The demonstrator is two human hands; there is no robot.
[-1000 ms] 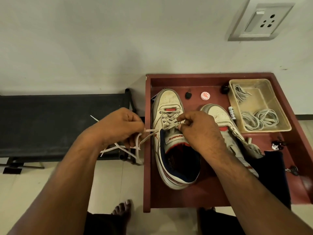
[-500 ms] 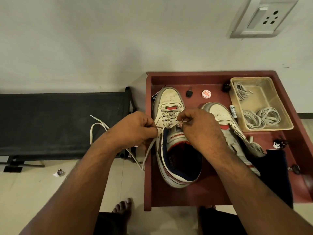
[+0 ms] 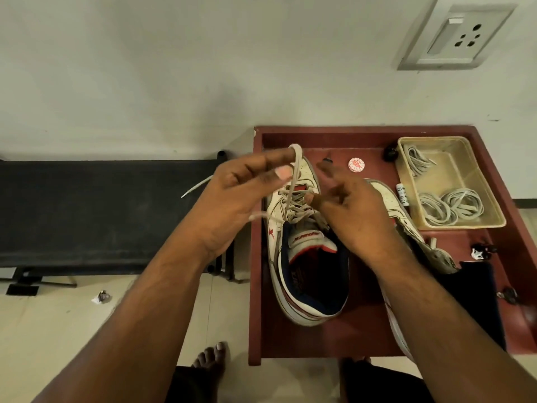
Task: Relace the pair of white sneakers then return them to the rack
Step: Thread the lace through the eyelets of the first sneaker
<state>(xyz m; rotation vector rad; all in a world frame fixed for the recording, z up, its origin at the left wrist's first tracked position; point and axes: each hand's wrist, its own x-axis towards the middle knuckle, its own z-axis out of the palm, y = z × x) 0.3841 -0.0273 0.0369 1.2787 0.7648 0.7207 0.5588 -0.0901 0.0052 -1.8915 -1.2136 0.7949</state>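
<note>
Lace looped over left hand above sneaker

Sneakers sit on the red bench (image 3: 363, 338) at the right of the frame. The near sneaker (image 3: 308, 257) lies mid-frame, toe toward the wall, its lower eyelets already crossed with lace (image 3: 294, 181). The second sneaker (image 3: 406, 228) lies to its right, partly hidden behind the right forearm.

The left hand (image 3: 241, 196) is raised over the bench's left edge, fingers curled, with the lace running up from the eyelets and looped over its forefinger, the thumb pressed against the strand. A loose lace end sticks out to the left over the black cot (image 3: 87, 210).

The right hand (image 3: 351, 210) hovers over the laced part of the near sneaker with its fingers spread and loosely bent; motion blur hides whether its lower fingertips touch the lace.

At the upper right of the bench a beige tray (image 3: 491, 210) holds coiled spare laces (image 3: 450, 205). A small round red-and-white tin (image 3: 356, 164) lies near the bench's far edge. A dark cloth (image 3: 476, 298) lies at the bench's right. A socket plate (image 3: 456, 36) is on the wall at the upper right of the frame.
</note>
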